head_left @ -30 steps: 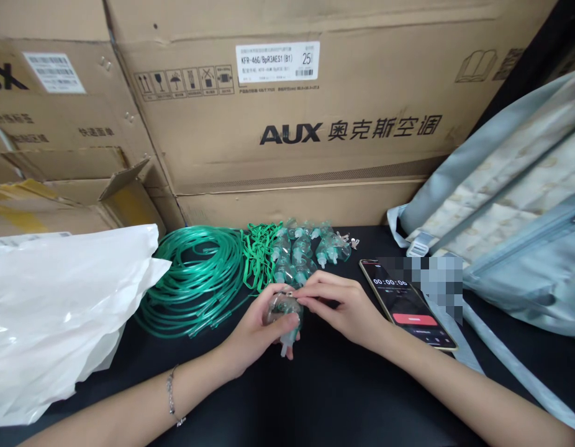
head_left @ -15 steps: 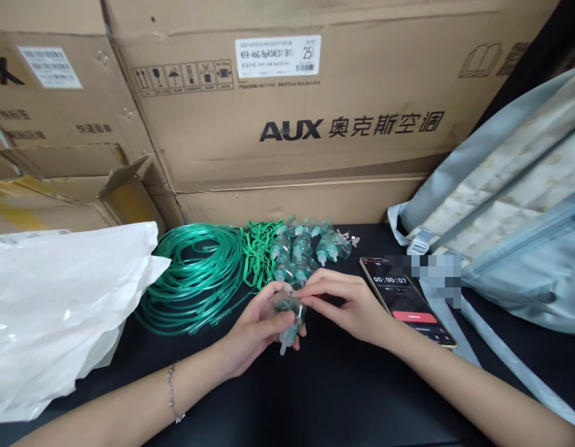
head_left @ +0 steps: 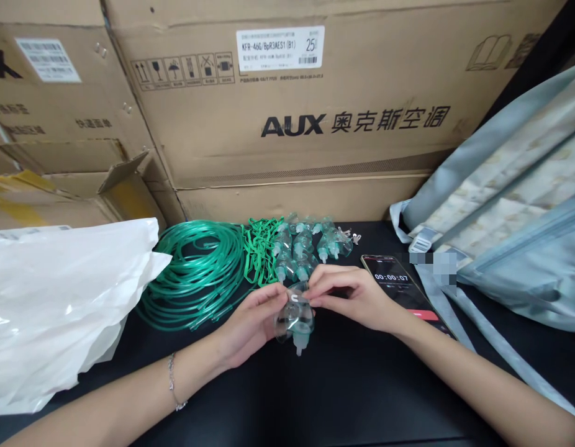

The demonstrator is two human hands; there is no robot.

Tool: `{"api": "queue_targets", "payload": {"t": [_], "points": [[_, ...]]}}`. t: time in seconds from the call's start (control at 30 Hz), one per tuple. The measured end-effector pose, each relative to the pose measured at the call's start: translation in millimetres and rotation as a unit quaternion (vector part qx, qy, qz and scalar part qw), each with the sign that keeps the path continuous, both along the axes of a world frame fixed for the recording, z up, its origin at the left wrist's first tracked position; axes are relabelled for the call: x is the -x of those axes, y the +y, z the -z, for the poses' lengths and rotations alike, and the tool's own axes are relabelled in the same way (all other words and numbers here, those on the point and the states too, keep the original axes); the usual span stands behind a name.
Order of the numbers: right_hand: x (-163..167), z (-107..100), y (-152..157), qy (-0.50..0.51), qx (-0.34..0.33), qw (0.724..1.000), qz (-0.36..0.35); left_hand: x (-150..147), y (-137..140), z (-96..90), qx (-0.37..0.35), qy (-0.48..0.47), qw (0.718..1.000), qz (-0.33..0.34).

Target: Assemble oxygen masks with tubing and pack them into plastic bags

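Observation:
A clear, green-tinted oxygen mask (head_left: 294, 320) is held over the black table, its pale connector pointing down toward me. My left hand (head_left: 254, 323) grips the mask's left side, thumb on top and the other fingers partly hidden behind it. A small shiny metal nose clip (head_left: 295, 298) shows at the mask's upper part. From the right, my right hand (head_left: 346, 298) pinches at that clip, thumb and forefinger closed against the mask's top edge. Just beyond my hands lie several more clear masks (head_left: 299, 248) in rows.
A coil of green tubing (head_left: 194, 273) and a heap of green elastic straps (head_left: 261, 248) lie left of the masks. Small metal clips (head_left: 355, 237) sit behind. A phone (head_left: 399, 292) and grey backpack (head_left: 515, 205) are right, white plastic bags (head_left: 64, 310) left, cardboard boxes (head_left: 292, 155) behind.
The mask has turned to show its outer face, with the connector shifted right. My left thumb has slid up to its upper left edge; my right fingers stay at the top.

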State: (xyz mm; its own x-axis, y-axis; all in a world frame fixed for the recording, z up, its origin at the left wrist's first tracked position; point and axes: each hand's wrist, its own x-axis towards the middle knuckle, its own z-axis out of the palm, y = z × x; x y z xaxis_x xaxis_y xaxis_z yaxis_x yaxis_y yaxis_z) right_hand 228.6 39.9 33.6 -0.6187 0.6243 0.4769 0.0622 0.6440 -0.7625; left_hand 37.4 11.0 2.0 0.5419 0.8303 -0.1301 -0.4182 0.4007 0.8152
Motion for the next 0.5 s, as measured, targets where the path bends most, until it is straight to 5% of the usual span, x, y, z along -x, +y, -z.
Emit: {"api": "queue_targets", "payload": {"t": [0.2,0.5], "points": [[1.1,-2.7,-3.8,-0.019,-0.031,0.999,0.022,1.4,3.4,0.3,-0.037,0.025,0.999,-0.018],[-1.7,-3.7,-0.3,-0.02,-0.002,1.0,-0.004,0.0,0.7,0.8,0.003,-0.008,1.0,-0.009]]}}
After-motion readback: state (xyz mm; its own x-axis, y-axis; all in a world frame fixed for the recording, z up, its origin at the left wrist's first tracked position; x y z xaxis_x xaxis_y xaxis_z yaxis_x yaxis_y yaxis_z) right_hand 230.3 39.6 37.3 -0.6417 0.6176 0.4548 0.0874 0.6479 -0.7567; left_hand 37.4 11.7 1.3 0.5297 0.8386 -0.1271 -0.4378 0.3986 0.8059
